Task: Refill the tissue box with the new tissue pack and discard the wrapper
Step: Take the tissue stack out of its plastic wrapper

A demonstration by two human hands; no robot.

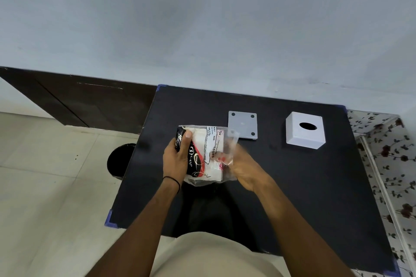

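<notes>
You have the tissue pack (202, 153) near the table's (292, 186) middle, its clear wrapper (231, 139) loose at the 3 o'clock end. Your left hand (177, 157) is clamped on the pack's 9 o'clock side, thumb on top. Your right hand (245, 168) is blurred at the wrapper end; I cannot tell whether it is pinching the film. Expect a light, soft, squashy pack in slippery film: hold the body, pull the film's free edge. The tissue box (305, 130) sits at 2 o'clock, the base plate (242, 125) at 1, the bin (120, 159) at 9.
</notes>
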